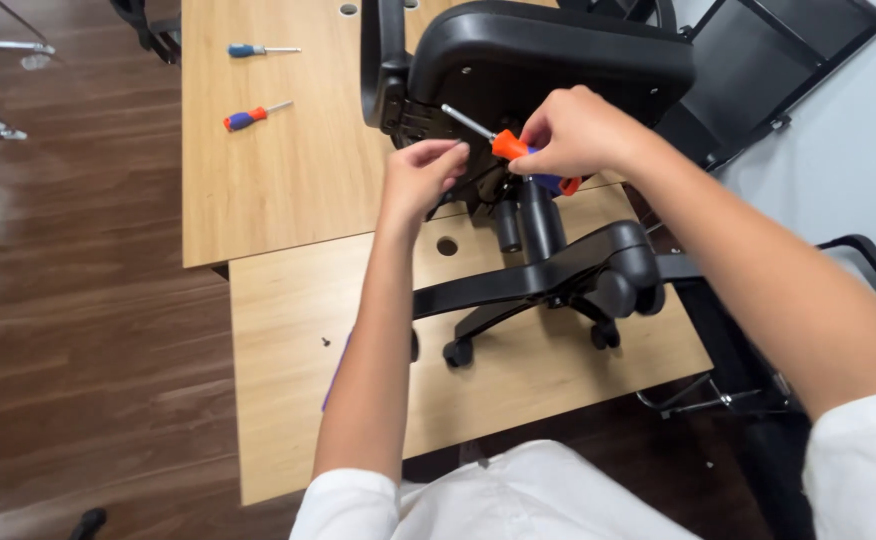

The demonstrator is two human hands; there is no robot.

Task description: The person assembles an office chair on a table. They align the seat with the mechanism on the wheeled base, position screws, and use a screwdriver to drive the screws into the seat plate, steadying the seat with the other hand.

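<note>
An office chair (pixel 548 70) lies on its side on the wooden tabletop (pixel 288 170), seat underside facing the person, wheeled base (pixel 558 280) pointing toward them. The right hand (pixel 573 130) is clenched around the orange-and-blue handle of a screwdriver (pixel 508 148); its metal shaft runs up and left, the tip meeting the mechanism under the seat. The left hand (pixel 420 172) sits just beside that spot, fingers curled and pinched against the black bracket; whether it grips a small part cannot be told. Both forearms are bare, white sleeves at the upper arms.

Two further screwdrivers lie well apart from the hands at the far left of the tabletop: one blue-handled (pixel 258 50), one red-and-blue (pixel 253 117). A small dark screw (pixel 325 342) rests on the nearer board, left of the left forearm. A round hole (pixel 447 246) shows in the board just beside the chair column. Dark wood flooring (pixel 68 300) lies to the left.
</note>
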